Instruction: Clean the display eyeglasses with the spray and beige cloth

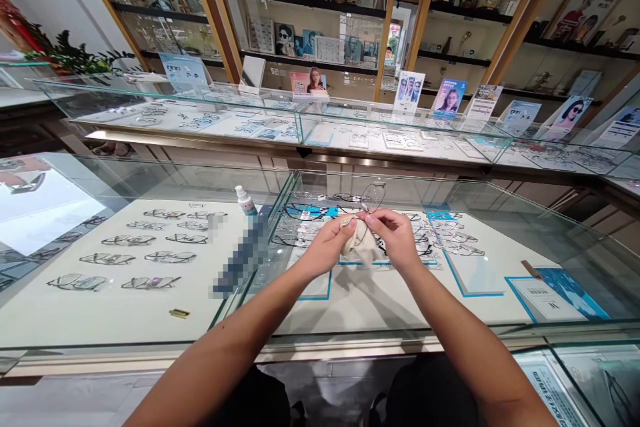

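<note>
My left hand (pixel 334 243) pinches a crumpled beige cloth (pixel 361 243) above the glass display case. My right hand (pixel 395 233) is closed beside it, its thumb and forefinger gripping a pair of thin-framed glasses (pixel 373 197) at the cloth's upper edge. One round lens and a dark temple stick up above my fingers. The cloth hangs down between both hands and hides part of the glasses. Below the hands, several rows of eyeglasses lie inside the case, some over blue-edged boards.
A white spray bottle (pixel 245 201) stands on the glass left of the hands. More eyeglasses (pixel 121 240) lie in the left case. Behind runs a second glass counter (pixel 300 123) with upright cards, then shelves.
</note>
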Action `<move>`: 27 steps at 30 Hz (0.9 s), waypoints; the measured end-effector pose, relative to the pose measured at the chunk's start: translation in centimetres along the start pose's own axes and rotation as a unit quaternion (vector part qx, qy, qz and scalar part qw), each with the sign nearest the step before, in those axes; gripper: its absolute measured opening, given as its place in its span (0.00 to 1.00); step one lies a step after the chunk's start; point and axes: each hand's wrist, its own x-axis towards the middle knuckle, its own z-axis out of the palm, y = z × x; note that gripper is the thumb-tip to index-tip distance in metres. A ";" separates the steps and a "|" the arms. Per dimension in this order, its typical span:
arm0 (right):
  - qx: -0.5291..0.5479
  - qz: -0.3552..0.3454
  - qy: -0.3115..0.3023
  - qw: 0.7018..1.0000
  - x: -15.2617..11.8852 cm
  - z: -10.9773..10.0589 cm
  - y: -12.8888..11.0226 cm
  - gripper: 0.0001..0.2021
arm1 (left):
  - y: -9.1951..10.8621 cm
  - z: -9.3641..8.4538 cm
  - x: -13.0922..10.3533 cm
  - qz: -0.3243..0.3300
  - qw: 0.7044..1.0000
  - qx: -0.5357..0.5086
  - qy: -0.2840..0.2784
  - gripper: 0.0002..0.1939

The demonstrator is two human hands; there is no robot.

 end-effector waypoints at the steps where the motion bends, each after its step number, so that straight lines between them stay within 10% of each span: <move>1: 0.000 0.009 0.007 1.000 0.1 0.0 -0.1 0.10 | 0.1 -0.1 0.0 -0.002 1.000 -0.006 -0.019 0.28; 12: 0.005 -0.002 -0.026 1.000 0.0 0.3 0.4 0.10 | -0.4 0.7 0.0 0.027 0.997 0.025 0.067 0.25; 19: 0.020 0.036 0.004 0.999 0.2 -0.2 -0.4 0.12 | 1.0 -0.3 -0.2 0.016 0.997 0.038 -0.058 0.23; 27: 0.002 0.007 -0.034 0.999 0.0 0.1 0.2 0.12 | -0.4 0.0 0.0 0.016 0.998 0.051 0.045 0.25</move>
